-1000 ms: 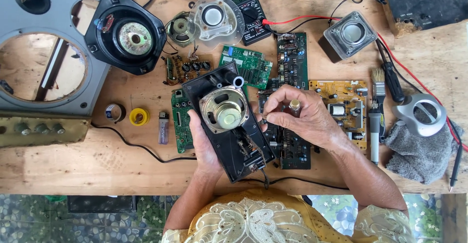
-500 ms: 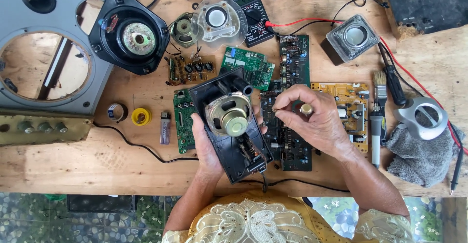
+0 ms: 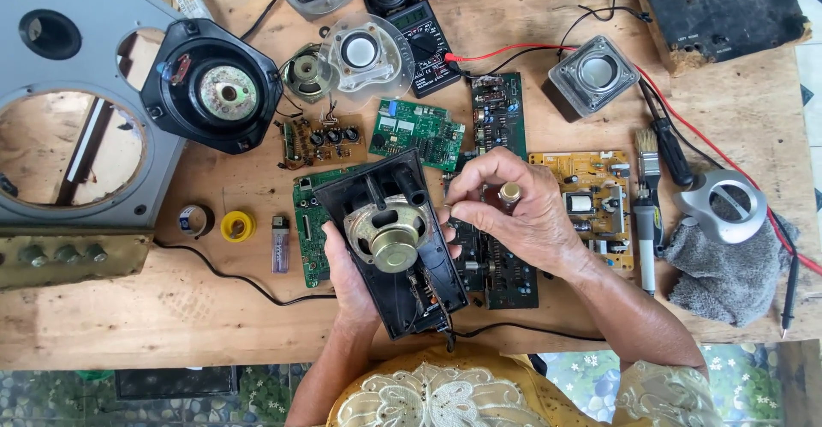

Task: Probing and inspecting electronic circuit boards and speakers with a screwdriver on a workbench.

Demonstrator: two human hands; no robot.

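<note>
Rough, pale wooden table [image 3: 531, 16], grain and knots showing, crowded with parts. Largest: grey metal speaker panel [image 3: 64, 67] at far left, flat, with one big round cut-out and smaller holes. Beside it, a black moulded speaker housing [image 3: 210, 84], rounded, with a ribbed magnet at centre. Dark rough slab [image 3: 715, 7] at the top right corner. Grey crumpled cloth [image 3: 728, 277] at the right edge, soft and fuzzy, a grey plastic ring-shaped part on top of it.

Black plastic speaker shell [image 3: 402, 247] — oblong, matte — sits tilted at centre front, above the green circuit boards [image 3: 415, 127]. Mounted in it is a small speaker driver [image 3: 390, 234]: brass-coloured stamped metal frame, round shiny magnet.

Left hand [image 3: 351, 281] cups the shell from beneath, fingers wrapped around its edges, gripping it. Right hand [image 3: 522, 213] rests at the shell's right edge, thumb and forefinger pinched together at the driver's rim; whatever they pinch is too small to tell. Remaining fingers curled loosely, a ring on one.

Small items — yellow tape roll [image 3: 238, 226], translucent lighter [image 3: 281, 243], flat bristle brush [image 3: 648, 157] with metal ferrule.
</note>
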